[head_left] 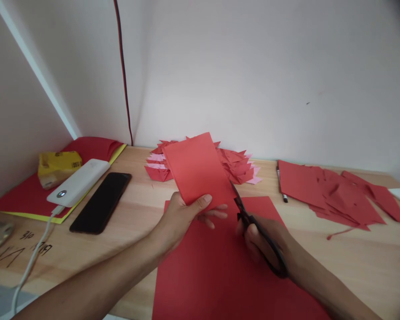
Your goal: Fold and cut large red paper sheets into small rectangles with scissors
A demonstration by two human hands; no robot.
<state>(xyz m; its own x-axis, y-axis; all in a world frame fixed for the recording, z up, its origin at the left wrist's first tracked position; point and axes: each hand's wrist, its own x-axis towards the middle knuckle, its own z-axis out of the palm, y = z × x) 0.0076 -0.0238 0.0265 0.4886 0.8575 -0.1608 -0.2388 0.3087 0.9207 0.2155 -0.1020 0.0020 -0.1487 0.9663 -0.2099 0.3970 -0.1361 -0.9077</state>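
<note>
My left hand (186, 218) grips a folded piece of red paper (200, 166) by its lower edge, thumb in front and fingers behind, holding it up above the table. In my right hand (265, 235) is a pair of black-handled scissors (270, 249), their blades at the lower right edge of that paper. Whether the blades are closed on the paper I cannot tell. Beneath both hands lies a large red sheet (220, 275). Behind the held paper, folded red and pink paper shapes (238, 166) sit in rows near the wall, partly hidden by it.
Red paper pieces (336, 195) lie in a loose pile at the right, beside a pen (284, 195). At the left are a black phone (101, 203), a cabled white power bank (80, 180), a yellow packet (58, 166) and red and yellow sheets (20, 200). A wall (253, 80) rises behind.
</note>
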